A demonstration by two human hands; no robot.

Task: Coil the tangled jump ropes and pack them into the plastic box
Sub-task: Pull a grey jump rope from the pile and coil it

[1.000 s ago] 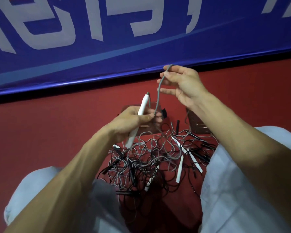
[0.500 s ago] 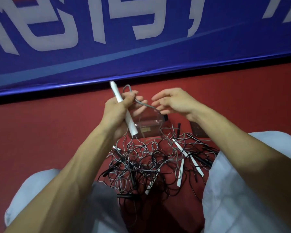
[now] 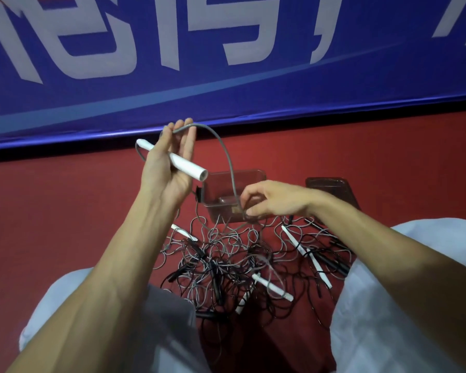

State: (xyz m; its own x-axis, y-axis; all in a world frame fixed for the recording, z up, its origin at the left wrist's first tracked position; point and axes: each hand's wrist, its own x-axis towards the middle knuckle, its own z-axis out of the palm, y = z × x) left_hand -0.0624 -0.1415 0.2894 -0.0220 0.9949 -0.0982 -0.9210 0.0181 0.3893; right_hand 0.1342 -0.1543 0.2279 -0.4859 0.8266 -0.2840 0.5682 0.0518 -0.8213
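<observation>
A tangle of grey and black jump ropes (image 3: 234,259) with white and black handles lies on the red floor between my knees. My left hand (image 3: 167,168) is raised and holds a white handle (image 3: 184,165) across its palm, with the grey cord (image 3: 226,157) looped over the fingertips. That cord arcs down to my right hand (image 3: 269,201), which pinches it low over the clear plastic box (image 3: 253,175). The box stands just beyond the pile.
A dark lid or second container (image 3: 331,188) lies on the floor right of the box. A blue banner wall (image 3: 226,63) with white characters rises close behind. My knees in light trousers (image 3: 404,305) flank the pile on both sides.
My left hand has risen and tilted the white handle, and a cord loop now sits over its fingers. My right hand dropped from beside the left down to the box, drawing the cord.
</observation>
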